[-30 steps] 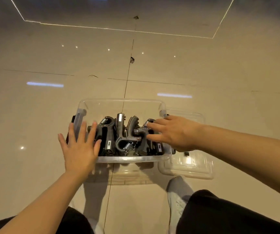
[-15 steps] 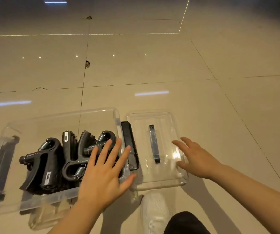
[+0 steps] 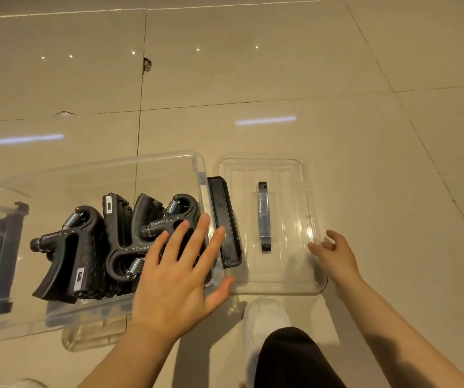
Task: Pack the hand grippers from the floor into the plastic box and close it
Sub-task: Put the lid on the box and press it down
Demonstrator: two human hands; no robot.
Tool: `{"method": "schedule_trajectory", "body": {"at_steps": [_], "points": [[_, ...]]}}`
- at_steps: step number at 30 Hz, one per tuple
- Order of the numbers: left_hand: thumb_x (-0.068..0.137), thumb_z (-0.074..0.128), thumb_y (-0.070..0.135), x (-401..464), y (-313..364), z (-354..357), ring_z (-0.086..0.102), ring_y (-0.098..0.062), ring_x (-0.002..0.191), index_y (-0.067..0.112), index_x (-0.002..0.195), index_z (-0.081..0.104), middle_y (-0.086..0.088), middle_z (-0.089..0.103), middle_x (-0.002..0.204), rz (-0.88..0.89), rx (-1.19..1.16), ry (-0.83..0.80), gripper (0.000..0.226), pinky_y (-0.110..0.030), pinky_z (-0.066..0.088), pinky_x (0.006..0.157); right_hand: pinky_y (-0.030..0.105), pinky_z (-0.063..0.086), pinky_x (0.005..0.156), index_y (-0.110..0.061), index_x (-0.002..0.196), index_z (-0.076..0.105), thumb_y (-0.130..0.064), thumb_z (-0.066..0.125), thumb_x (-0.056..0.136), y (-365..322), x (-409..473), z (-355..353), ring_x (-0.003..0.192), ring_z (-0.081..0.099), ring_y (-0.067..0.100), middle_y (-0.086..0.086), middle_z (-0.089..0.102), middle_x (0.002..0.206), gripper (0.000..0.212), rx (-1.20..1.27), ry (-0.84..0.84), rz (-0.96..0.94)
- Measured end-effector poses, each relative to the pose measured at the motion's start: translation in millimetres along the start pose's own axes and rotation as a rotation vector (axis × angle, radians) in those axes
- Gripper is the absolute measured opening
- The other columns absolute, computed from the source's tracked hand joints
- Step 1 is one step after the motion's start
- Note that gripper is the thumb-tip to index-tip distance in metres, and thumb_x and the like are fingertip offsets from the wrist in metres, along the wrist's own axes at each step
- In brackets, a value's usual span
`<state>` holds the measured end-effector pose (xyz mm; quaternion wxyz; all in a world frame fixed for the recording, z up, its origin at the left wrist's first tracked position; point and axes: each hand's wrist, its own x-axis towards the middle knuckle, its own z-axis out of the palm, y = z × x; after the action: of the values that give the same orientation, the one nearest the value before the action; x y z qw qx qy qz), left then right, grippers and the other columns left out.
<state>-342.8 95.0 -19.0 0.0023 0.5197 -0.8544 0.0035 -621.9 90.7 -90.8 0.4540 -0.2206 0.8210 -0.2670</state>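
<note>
Black hand grippers (image 3: 85, 247), labels seemingly unreadable, under spread left hand (image 3: 177, 278); right hand (image 3: 337, 256) loosely open

Plastic box (image 3: 57, 175): clear, smooth, glossy walls; black matt plastic latch (image 3: 223, 222) on the end nearest the left hand (image 3: 174, 278), which lies flat over that corner. Hand grippers (image 3: 90, 242) inside: matt black plastic with ribbed handle faces, bright coiled metal springs, small white labels. Lid (image 3: 289, 219) at the right hand (image 3: 334, 256) fingertips: same clear glossy plastic with a translucent grey handle strip; floor (image 3: 281, 65) is polished beige tile, mirror-glossy with lamp reflections, chipped at one joint; shoe (image 3: 264, 317) is white mesh cloth.
</note>
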Motion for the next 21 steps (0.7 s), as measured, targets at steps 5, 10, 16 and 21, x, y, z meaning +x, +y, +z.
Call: {"method": "schedule_trajectory", "body": {"at_steps": [5, 10, 16, 21], "points": [[0.087, 0.035, 0.061, -1, 0, 0, 0.045, -0.034, 0.128, 0.021, 0.142, 0.041, -0.008, 0.035, 0.149, -0.006, -0.001, -0.010, 0.068, -0.050, 0.033, 0.103, 0.033, 0.044, 0.078, -0.007, 0.111, 0.062, -0.017, 0.056, 0.093, -13, -2, -8, 0.089, 0.056, 0.021, 0.012, 0.062, 0.118, 0.021, 0.015, -0.022, 0.031], [0.087, 0.034, 0.061, 0, -1, -1, 0.045, -0.033, 0.128, 0.021, 0.142, 0.041, -0.008, 0.034, 0.149, -0.003, -0.008, -0.028, 0.068, -0.050, 0.032, 0.103, 0.031, 0.043, 0.086, -0.016, 0.119, 0.058, -0.020, 0.054, 0.093, -21, -9, -1, 0.104, 0.057, 0.019, 0.003, 0.060, 0.116, 0.027, 0.137, 0.027, -0.085], [0.086, 0.036, 0.061, 0, -2, 2, 0.047, -0.034, 0.127, 0.021, 0.142, 0.041, -0.008, 0.036, 0.148, -0.004, -0.002, 0.001, 0.069, -0.050, 0.033, 0.102, 0.036, 0.054, 0.081, -0.022, 0.117, 0.058, -0.009, 0.059, 0.090, -33, -22, -7, 0.096, 0.067, 0.020, 0.007, 0.070, 0.103, 0.030, 0.415, -0.106, -0.001], [0.085, 0.040, 0.061, 0, -3, 4, 0.046, -0.033, 0.128, 0.022, 0.141, 0.041, -0.008, 0.038, 0.147, 0.001, 0.026, 0.012, 0.069, -0.054, 0.030, 0.105, 0.031, 0.054, 0.074, -0.017, 0.119, 0.060, -0.003, 0.063, 0.086, -46, -44, -20, 0.087, 0.068, 0.023, 0.011, 0.073, 0.098, 0.036, 0.563, -0.203, 0.010]]}}
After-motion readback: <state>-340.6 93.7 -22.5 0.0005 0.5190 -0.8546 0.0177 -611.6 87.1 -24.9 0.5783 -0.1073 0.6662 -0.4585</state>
